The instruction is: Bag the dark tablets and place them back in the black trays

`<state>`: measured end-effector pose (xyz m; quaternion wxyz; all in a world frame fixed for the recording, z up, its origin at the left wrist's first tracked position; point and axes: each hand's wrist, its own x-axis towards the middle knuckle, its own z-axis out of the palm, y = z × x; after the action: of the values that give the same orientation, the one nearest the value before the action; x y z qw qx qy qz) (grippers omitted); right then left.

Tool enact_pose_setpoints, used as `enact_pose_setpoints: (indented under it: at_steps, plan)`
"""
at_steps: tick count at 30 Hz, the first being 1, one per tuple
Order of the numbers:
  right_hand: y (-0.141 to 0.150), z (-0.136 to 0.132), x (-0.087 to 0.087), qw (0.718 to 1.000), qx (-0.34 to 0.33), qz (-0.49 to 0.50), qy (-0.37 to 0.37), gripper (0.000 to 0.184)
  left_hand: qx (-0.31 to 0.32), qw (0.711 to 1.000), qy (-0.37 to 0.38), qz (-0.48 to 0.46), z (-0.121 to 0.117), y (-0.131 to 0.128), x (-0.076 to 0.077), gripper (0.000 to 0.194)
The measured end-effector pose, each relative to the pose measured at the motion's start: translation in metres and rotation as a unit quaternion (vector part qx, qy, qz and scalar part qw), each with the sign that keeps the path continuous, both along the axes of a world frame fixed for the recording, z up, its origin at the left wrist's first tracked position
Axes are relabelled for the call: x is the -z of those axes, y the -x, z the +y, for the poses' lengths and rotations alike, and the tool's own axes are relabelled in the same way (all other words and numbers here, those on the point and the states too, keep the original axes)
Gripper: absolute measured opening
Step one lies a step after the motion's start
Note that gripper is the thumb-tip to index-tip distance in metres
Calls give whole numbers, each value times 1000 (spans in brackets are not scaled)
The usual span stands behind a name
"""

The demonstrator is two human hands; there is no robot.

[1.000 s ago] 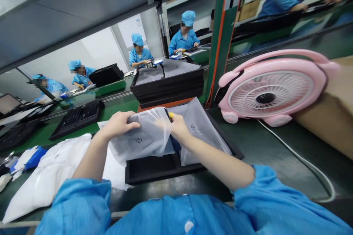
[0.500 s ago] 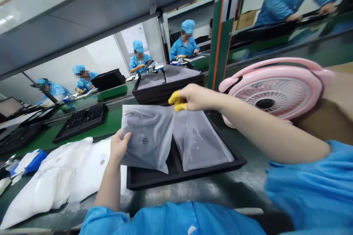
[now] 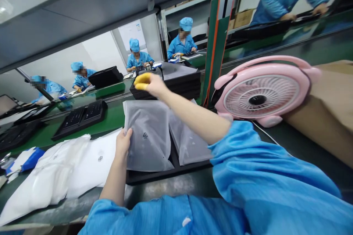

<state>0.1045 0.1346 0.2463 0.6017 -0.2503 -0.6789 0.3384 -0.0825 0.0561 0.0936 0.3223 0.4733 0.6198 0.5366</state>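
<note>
My left hand [image 3: 124,140] is closed on the left edge of a frosted plastic bag [image 3: 149,147], thumb in front. The bag bears a small triangular recycling mark and looks grey over the black tray [image 3: 154,177]. In the tray's right compartment lies another frosted bag [image 3: 190,147], partly hidden behind my right forearm. My right hand [image 3: 151,83], with yellow finger covers, is raised above and beyond the held bag, apart from it. Its fingers are curved with a gap between them, and nothing shows in them.
White plastic bags [image 3: 55,176] lie to the left, beside a blue-and-white packet [image 3: 26,161]. A black tray with dark panels [image 3: 79,119] rests on the green conveyor. Stacked trays [image 3: 182,84] stand ahead, and a pink fan [image 3: 259,95] at right. Several co-workers in blue sit or stand beyond.
My right hand has left the bag's upper right corner and moved left and up. The bag now lies flatter over the tray, with my left hand still on its edge.
</note>
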Motion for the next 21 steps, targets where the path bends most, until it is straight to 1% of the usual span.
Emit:
enact_pose_setpoints:
  at_steps: [1, 2, 3, 4, 5, 6, 7, 8, 9, 10, 11, 12, 13, 14, 15, 16, 17, 18, 19, 21]
  plan:
    - [-21, -5, 3, 999, 6, 45, -11, 28, -15, 999, 34, 3, 3, 2, 9, 30]
    - [-44, -13, 9, 998, 17, 63, -23, 35, -29, 997, 69, 12, 6, 4, 17, 28]
    - [-68, -23, 21, 998, 32, 56, -17, 41, -38, 994, 101, 26, 8, 4, 24, 26]
    - [-92, -36, 38, 998, 52, 34, 8, 44, -41, 990, 129, 37, 9, 5, 29, 25]
    - [-114, -51, 61, 995, 91, 12, 37, 44, -37, 988, 144, 52, 8, 6, 31, 24]
    - [-135, -67, 88, 986, 151, -11, 68, 44, -31, 986, 141, 81, 6, 8, 31, 26]
    - [-154, -82, 117, 967, 229, -36, 106, 43, -31, 984, 118, 128, 2, 11, 28, 30]
    - [-171, -97, 146, 933, 319, -59, 153, 42, -38, 978, 79, 190, -4, 16, 25, 36]
    - [-184, -109, 174, 889, 400, -83, 207, 43, -50, 962, 39, 265, -12, 22, 22, 43]
    - [-194, -120, 199, 847, 441, -121, 271, 43, -64, 939, 9, 337, -21, 28, 20, 49]
    - [-201, -127, 218, 825, 438, -162, 318, 43, -69, 920, 14, 385, -31, 34, 20, 52]
    - [-205, -132, 231, 811, 431, -199, 342, 42, -58, 912, 56, 403, -41, 38, 22, 54]
    - [-205, -134, 238, 803, 408, -230, 368, 43, -35, 910, 114, 398, -50, 40, 26, 53]
    - [-205, -133, 240, 800, 383, -250, 389, 44, -7, 912, 169, 373, -57, 41, 31, 50]
    - [-203, -130, 237, 798, 359, -262, 406, 46, 13, 919, 209, 335, -63, 41, 36, 47]
    - [-201, -127, 232, 798, 337, -265, 423, 48, 21, 929, 231, 288, -66, 39, 40, 43]
    - [-200, -123, 224, 802, 317, -259, 435, 50, 18, 943, 238, 234, -68, 37, 42, 39]
    - [-199, -120, 217, 811, 301, -246, 437, 51, 9, 955, 238, 175, -67, 36, 41, 36]
    - [-198, -116, 209, 825, 291, -228, 427, 51, 2, 964, 243, 111, -64, 35, 37, 32]
    - [-197, -110, 193, 857, 276, -191, 392, 48, -1, 965, 262, -5, -53, 38, 19, 22]
